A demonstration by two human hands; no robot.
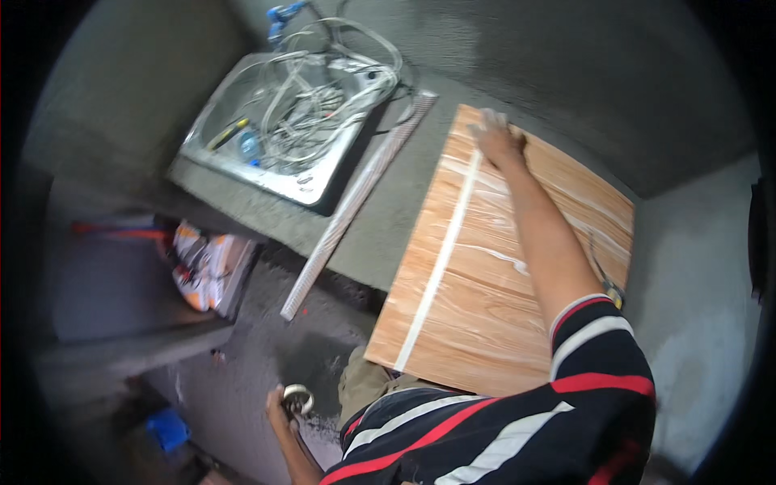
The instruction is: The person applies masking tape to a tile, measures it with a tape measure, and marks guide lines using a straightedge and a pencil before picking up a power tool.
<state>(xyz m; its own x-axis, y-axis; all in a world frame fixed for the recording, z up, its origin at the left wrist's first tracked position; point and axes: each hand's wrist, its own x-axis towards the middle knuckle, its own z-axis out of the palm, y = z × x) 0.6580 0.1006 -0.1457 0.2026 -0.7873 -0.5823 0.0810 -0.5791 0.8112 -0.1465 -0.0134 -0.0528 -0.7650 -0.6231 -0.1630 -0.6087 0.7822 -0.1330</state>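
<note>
A black shirt (501, 432) with red and white stripes fills the foreground as a person leans over a wood-grain board (485, 323). The board lies flat on a grey counter (364, 250), its light orange-brown face streaked with pale, wavy grain. A straight strip of whitish tape (440, 267) runs from its near edge toward its far edge, close to the left side. The right arm stretches across the board, nearly straight, its hand (499, 139) at the far edge beside the strip's upper end, fingers extended and grasping nothing visible. The left forearm is bent low beside the body, the left hand (277, 404) gripping a roll of tape (297, 389). Beyond, cables (311, 121) tangle in a metal sink (311, 190).
</note>
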